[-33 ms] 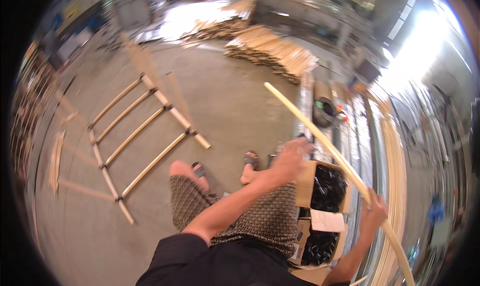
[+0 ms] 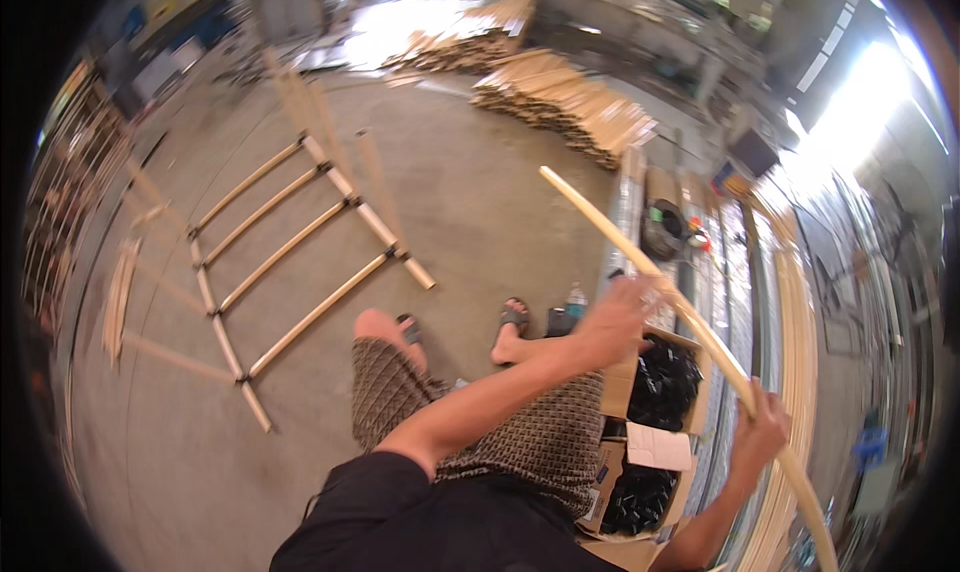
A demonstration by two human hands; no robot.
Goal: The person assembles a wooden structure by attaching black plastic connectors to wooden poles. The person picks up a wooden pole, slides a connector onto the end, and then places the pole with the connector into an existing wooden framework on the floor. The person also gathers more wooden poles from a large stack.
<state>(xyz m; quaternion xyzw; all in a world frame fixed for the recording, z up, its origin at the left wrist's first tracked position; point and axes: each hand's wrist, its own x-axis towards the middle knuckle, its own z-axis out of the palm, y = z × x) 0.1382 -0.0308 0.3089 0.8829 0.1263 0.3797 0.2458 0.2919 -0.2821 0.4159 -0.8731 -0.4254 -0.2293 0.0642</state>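
Across the right half of the frame slants the pole [image 2: 706, 334], its tip near upper centre. Right hand [image 2: 763, 430], lower right: fingers clamped around it. Left hand [image 2: 615, 322], right of centre: at the pole, fingers blurred; cannot tell whether they grip. Judgement: such length likely steadies best with hands well spaced, kept clear of the boxes. Upper box [image 2: 619, 387], open: black parts [image 2: 665, 380]. Lower box [image 2: 606, 467], open: similar black pieces [image 2: 638, 498], heaped loosely.

A pile of wooden slats [image 2: 565, 102] lies across the floor [image 2: 460, 192]; a clear bottle [image 2: 576, 299] is noted nearer.
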